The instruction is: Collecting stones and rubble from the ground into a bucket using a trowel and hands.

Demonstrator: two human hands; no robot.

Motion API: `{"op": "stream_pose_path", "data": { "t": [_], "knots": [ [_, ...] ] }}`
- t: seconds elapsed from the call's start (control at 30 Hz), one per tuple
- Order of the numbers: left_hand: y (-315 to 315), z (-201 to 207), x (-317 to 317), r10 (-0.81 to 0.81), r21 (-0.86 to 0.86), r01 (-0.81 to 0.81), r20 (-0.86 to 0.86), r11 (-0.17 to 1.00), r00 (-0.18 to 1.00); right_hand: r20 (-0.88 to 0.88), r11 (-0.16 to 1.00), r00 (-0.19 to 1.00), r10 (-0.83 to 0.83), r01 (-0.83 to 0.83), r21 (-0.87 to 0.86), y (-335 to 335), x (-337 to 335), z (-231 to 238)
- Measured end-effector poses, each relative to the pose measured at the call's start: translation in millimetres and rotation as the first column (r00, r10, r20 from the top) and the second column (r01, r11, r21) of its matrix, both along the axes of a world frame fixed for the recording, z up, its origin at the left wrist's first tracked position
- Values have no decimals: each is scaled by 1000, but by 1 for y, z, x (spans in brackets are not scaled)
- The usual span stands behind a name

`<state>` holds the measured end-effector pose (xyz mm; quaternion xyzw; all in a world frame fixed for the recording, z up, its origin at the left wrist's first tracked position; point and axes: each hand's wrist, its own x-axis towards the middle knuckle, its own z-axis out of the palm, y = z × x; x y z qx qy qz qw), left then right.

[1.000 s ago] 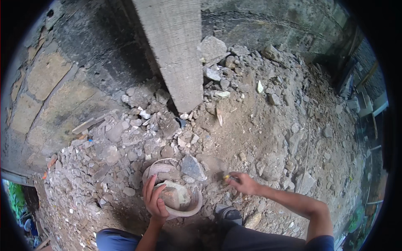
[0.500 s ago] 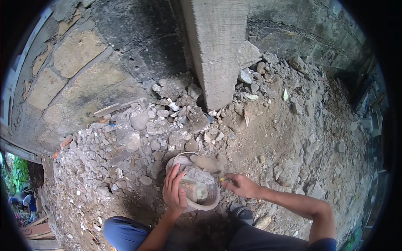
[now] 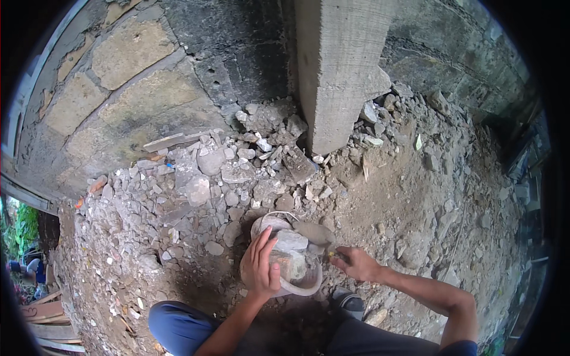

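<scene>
Between my legs a pale bucket (image 3: 316, 285) leans on the rubble, loaded with stones. A pale grey block (image 3: 291, 240) and a rounded brown stone (image 3: 313, 232) sit at its top, with the brown one by the far right rim. My left hand (image 3: 262, 268) lies along the bucket's left side, its fingers stretched out over the rim and touching the load. At the right side my right hand (image 3: 358, 264) has its fingers closed beside a small yellow piece (image 3: 331, 254); exactly what they grip is hidden. A thin wire handle (image 3: 279, 212) curves behind the stones.
A concrete pillar (image 3: 338, 77) rises from the debris ahead, with a stone block wall (image 3: 133, 53) to its left. Broken rocks and loose soil (image 3: 392, 196) slope all around. My shoe (image 3: 350, 301) stands close to the bucket, and planks (image 3: 50, 314) lie at the lower left.
The view has swung slightly left, so the surroundings sit further right. The bucket now leans more to the right, showing more of its left outer wall. Both hands stay at it.
</scene>
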<state>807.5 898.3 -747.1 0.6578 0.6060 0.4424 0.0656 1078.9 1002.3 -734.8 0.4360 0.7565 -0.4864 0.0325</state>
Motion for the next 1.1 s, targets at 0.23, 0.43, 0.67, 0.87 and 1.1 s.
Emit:
{"op": "stream_pose_path", "data": {
  "t": [0.23,0.43,0.67,0.87,1.1],
  "knots": [
    [-4,-5,-1,-8,1,8,61,1000,998,114,954,982,148,-172,247,-12,-14,16],
    [4,-2,-1,34,73,-36,31,997,999,99,989,993,64,-77,128,37,-9,-19],
    [0,-6,-3,22,52,-23,31,998,999,31,819,984,-177,164,-549,46,-4,-21],
    [4,-4,-4,38,84,-40,27,996,999,6,721,968,-249,190,-666,27,12,8],
    [-1,-7,-2,60,80,-63,41,995,997,-112,762,985,-134,31,-647,24,-17,44]
  ]
}}
